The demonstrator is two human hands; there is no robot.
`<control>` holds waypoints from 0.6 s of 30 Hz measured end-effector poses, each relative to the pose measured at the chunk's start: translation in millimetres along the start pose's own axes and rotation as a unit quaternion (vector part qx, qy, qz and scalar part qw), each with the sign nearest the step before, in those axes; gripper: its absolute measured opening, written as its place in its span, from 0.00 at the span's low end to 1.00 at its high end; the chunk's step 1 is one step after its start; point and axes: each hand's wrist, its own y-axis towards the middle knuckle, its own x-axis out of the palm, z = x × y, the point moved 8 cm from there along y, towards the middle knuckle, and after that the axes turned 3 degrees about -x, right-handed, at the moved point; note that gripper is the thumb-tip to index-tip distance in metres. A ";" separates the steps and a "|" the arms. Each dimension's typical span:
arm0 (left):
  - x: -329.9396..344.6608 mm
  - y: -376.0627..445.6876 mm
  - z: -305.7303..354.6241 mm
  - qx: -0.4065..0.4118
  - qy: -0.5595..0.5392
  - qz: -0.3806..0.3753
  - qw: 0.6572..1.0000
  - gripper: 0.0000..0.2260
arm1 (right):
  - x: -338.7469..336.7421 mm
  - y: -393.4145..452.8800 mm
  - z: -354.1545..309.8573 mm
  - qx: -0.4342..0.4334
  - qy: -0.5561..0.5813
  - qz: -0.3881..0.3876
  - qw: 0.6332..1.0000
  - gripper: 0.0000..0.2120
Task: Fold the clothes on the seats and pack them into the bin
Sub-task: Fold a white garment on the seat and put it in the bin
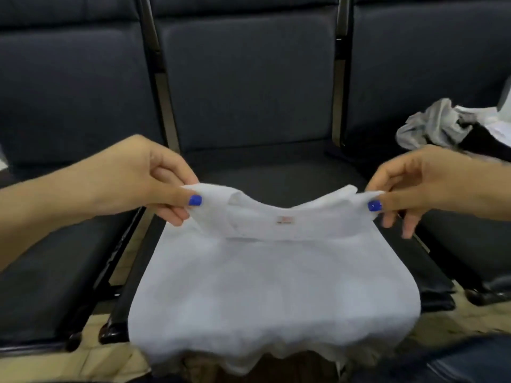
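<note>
White shirt spread over the front edge of the middle seat, lower hem hanging past that edge, collar end lifted off the cushion. Left hand pinching the shirt's left shoulder corner, thumb on top, fingers curled underneath. Right hand pinching the right shoulder corner the same way, thumb above, fingers tucked below. Neckline sagging between the two grips, small label showing. Crumpled grey and white clothes heaped on the right seat, near its back edge, well apart from the shirt.
</note>
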 end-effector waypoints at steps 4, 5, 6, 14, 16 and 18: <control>46.2 -14.9 -47.1 -0.044 -0.023 -0.079 0.996 0.03 | 51.0 -16.6 27.9 0.064 -0.072 -0.095 0.991 0.03; 57.9 -18.4 -57.9 -0.052 -0.029 -0.100 0.993 0.01 | 61.7 -20.4 36.3 0.085 -0.090 -0.122 0.985 0.03; 69.3 -22.0 -68.6 -0.061 -0.034 -0.125 0.990 0.02 | 71.5 -23.0 45.0 0.102 -0.106 -0.149 0.978 0.02; 105.3 -14.3 -120.9 -0.138 0.096 -0.291 0.942 0.09 | 107.4 -3.2 71.2 0.175 -0.173 -0.274 0.930 0.07; 81.0 18.8 -120.2 -0.144 0.086 -0.184 0.968 0.11 | 93.8 19.6 63.8 0.178 -0.181 -0.236 0.938 0.06; 51.5 53.3 -121.6 -0.146 0.067 -0.040 0.986 0.13 | 73.1 49.4 60.4 0.175 -0.206 -0.164 0.949 0.06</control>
